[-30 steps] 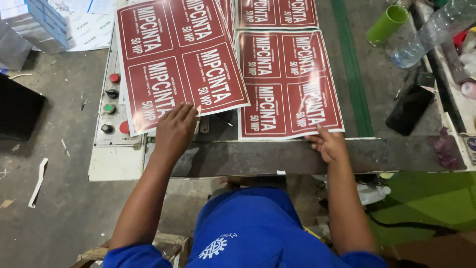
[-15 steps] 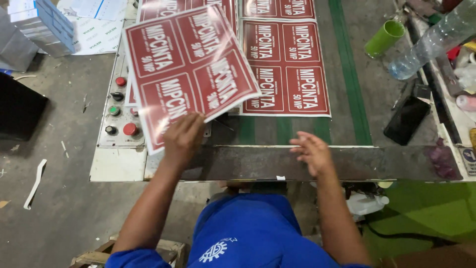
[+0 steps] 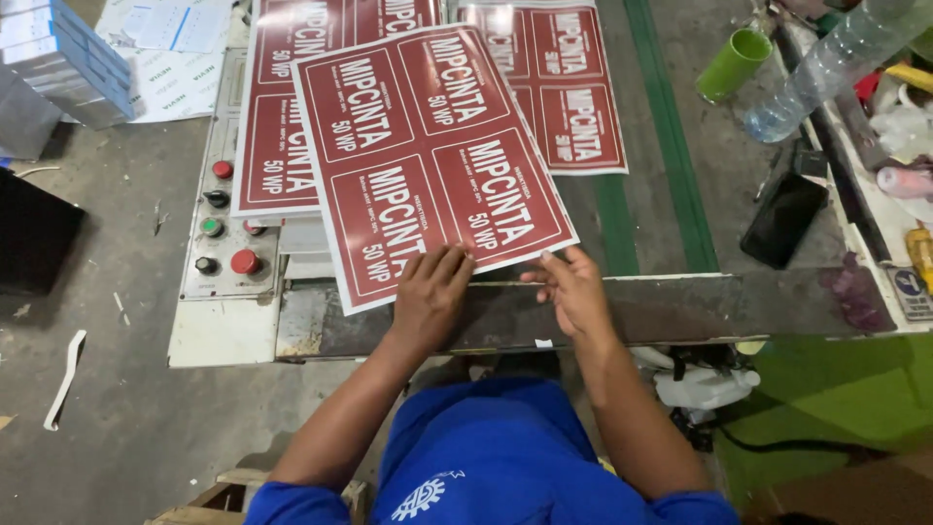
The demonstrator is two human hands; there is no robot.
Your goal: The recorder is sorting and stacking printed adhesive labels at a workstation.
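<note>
A person in a blue shirt [image 3: 486,467], seen from above, leans over a worn grey table [image 3: 680,311] with both bare hands at its near edge. The top sheet [image 3: 432,156], a glossy dark red printed sheet divided into four white-bordered label panels, lies tilted on the table, its near edge just in front of the hands. The left hand [image 3: 430,297] lies palm down with fingers spread loosely, its fingertips resting on the sheet's near edge toward the left corner. The right hand [image 3: 573,290] is open too, fingers lightly curled, the fingertips touching the edge close to the sheet's near right corner; neither hand pinches the sheet. The two hands sit close together, near the middle of the table's front. Under the top sheet, further left and away from the person, lies a second red sheet [image 3: 277,126] of the same kind, overhanging a control panel [image 3: 225,233] with red, green and black buttons. A third red sheet [image 3: 569,97] lies further back to the right, beside a green stripe [image 3: 671,175] running along the table. Well apart on the right stand a green cup [image 3: 734,63], a clear plastic bottle [image 3: 826,63] lying on its side, and a black phone [image 3: 785,219].
</note>
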